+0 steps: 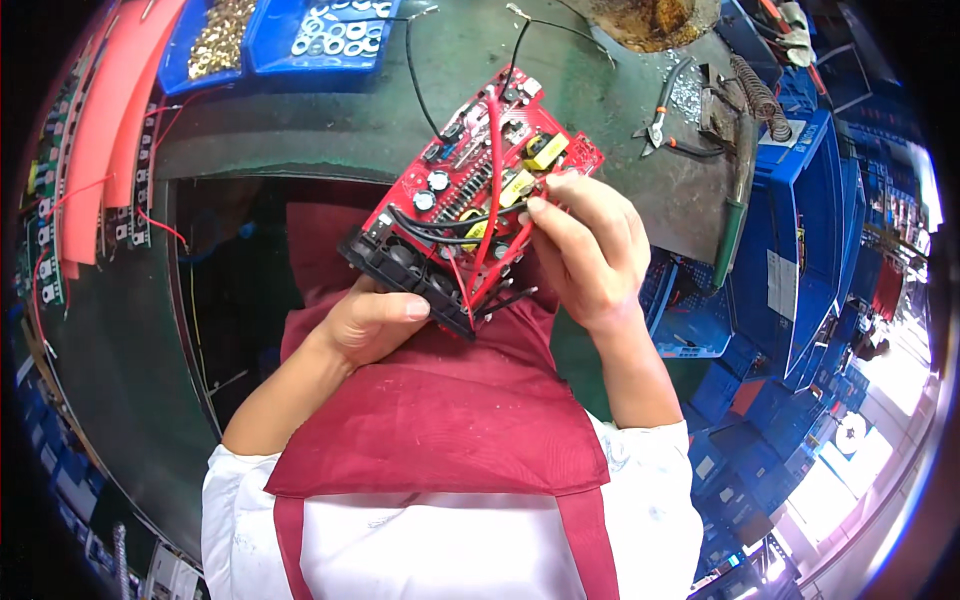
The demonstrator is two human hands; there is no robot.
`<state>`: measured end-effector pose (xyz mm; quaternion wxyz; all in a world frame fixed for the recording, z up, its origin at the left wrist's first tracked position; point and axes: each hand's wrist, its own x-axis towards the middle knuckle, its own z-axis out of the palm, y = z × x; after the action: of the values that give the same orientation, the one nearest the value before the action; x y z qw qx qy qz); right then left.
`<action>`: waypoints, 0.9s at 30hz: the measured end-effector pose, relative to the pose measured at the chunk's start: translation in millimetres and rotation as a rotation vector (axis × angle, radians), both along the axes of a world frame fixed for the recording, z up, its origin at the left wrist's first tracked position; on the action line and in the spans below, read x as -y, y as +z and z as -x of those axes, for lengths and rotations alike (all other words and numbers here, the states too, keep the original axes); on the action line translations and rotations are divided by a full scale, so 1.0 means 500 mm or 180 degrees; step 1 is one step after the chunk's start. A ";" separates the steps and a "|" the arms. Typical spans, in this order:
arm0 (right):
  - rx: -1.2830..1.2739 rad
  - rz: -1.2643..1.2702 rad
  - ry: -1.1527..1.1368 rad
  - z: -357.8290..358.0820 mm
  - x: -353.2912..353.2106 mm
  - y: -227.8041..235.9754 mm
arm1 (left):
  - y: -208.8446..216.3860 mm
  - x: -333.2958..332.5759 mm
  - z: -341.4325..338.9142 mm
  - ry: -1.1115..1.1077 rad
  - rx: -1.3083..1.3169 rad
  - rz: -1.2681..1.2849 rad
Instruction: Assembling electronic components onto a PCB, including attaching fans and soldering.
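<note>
A red circuit board [415, 182] is held tilted over the bench's near edge, with a black plastic end piece [408, 268] along its lower end. My left hand [375, 318] grips that end piece, the thumb on its near face and the other fingers hidden beneath. My right hand [598, 235] is closed in a pinch at the board's right side, on a red wire [522, 238]. Thick red and black wires [445, 238] run over the board's yellow-wrapped parts [545, 151]. Two black leads [412, 85] with bare ends stretch from its far end onto the bench.
Blue bins of brass pieces [222, 38] and washers [335, 38] stand at the far left. Further left lie more boards [145, 165] with pink sheets [110, 130]. Orange-handled pliers [660, 110], a coiled spring [760, 98] and a green-handled tool [735, 230] lie right. Blue bins [790, 240] stand beyond.
</note>
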<state>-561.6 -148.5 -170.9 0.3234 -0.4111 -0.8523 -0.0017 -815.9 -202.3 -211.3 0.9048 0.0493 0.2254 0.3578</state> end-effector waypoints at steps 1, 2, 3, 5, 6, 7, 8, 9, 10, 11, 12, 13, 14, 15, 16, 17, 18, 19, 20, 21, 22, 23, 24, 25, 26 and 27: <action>-0.0164 -0.0017 0.0038 -0.001 0.008 -0.002 | -0.001 0.001 0.000 0.0025 -0.0062 -0.0036; -0.0329 -0.0032 0.0075 -0.001 0.017 -0.001 | -0.001 0.001 -0.001 0.0050 -0.0124 -0.0070; -0.0416 0.0046 0.0066 0.002 0.029 0.007 | 0.001 0.000 -0.002 0.0046 -0.0123 -0.0063; -0.0594 0.0175 0.0079 0.004 0.053 0.014 | 0.010 -0.006 -0.012 0.0045 -0.0120 -0.0144; -0.0659 0.0241 0.0069 0.004 0.062 0.015 | 0.008 -0.007 -0.014 0.0035 -0.0114 -0.0139; -0.0716 0.0393 0.0075 0.002 0.068 0.015 | 0.006 -0.008 -0.013 -0.0013 -0.0175 -0.0157; -0.0714 0.0394 0.0058 0.000 0.073 0.011 | 0.004 -0.010 -0.013 -0.0061 -0.0235 -0.0175; -0.0804 0.0486 0.0011 -0.002 0.078 0.007 | 0.002 -0.010 -0.015 -0.0077 -0.0232 -0.0173; -0.0898 0.0579 -0.0031 -0.002 0.081 0.004 | -0.002 -0.009 -0.017 -0.0028 -0.0256 -0.0155; -0.0919 0.0591 -0.0019 0.000 0.080 0.011 | -0.004 -0.008 -0.017 0.0022 -0.0280 -0.0138; -0.0922 0.0594 -0.0029 0.000 0.081 0.012 | -0.005 -0.008 -0.016 0.0013 -0.0282 -0.0135; -0.0982 0.0610 0.0040 0.000 0.084 0.014 | -0.004 -0.008 -0.014 -0.0017 -0.0331 -0.0155; -0.1043 0.0627 0.0110 0.001 0.085 0.016 | -0.003 -0.008 -0.013 -0.0045 -0.0380 -0.0176; -0.0923 0.0783 0.0025 0.003 0.085 0.021 | -0.001 -0.008 -0.012 -0.0055 -0.0382 -0.0172; -0.0924 0.0782 0.0010 0.005 0.085 0.020 | 0.002 -0.008 -0.012 -0.0045 -0.0424 -0.0201; -0.0939 0.0908 -0.0082 0.008 0.081 0.015 | 0.004 -0.009 -0.012 -0.0033 -0.0467 -0.0230; -0.0954 0.1036 -0.0173 0.010 0.077 0.009 | 0.002 -0.008 -0.011 -0.0045 -0.0466 -0.0228; -0.1022 0.1112 -0.0164 0.010 0.074 0.003 | -0.001 -0.005 -0.010 -0.0002 -0.0492 -0.0235; -0.1025 0.1114 -0.0161 0.010 0.069 0.001 | -0.003 -0.004 -0.010 0.0042 -0.0518 -0.0241; -0.1058 0.1149 -0.0135 0.010 0.065 0.001 | -0.001 -0.003 -0.011 0.0045 -0.0522 -0.0239; -0.1093 0.1184 -0.0109 0.009 0.063 0.000 | 0.000 -0.002 -0.012 0.0058 -0.0534 -0.0238; -0.1096 0.1185 -0.0106 0.009 0.062 -0.002 | 0.001 -0.001 -0.013 0.0072 -0.0545 -0.0237; -0.1101 0.1180 -0.0109 0.008 0.061 -0.004 | -0.001 0.002 -0.013 0.0075 -0.0549 -0.0235; -0.1108 0.1175 -0.0110 0.007 0.061 -0.005 | -0.005 0.005 -0.011 0.0049 -0.0584 -0.0240; -0.1113 0.1177 -0.0104 0.008 0.060 -0.005 | -0.007 0.007 -0.010 0.0024 -0.0619 -0.0244; -0.1170 0.1215 -0.0132 0.009 0.059 -0.003 | -0.006 0.007 -0.010 0.0030 -0.0625 -0.0243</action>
<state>-566.1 -178.1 -172.3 0.3893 -0.4755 -0.7555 0.2272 -810.8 -205.7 -214.2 0.8741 0.1175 0.2995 0.3638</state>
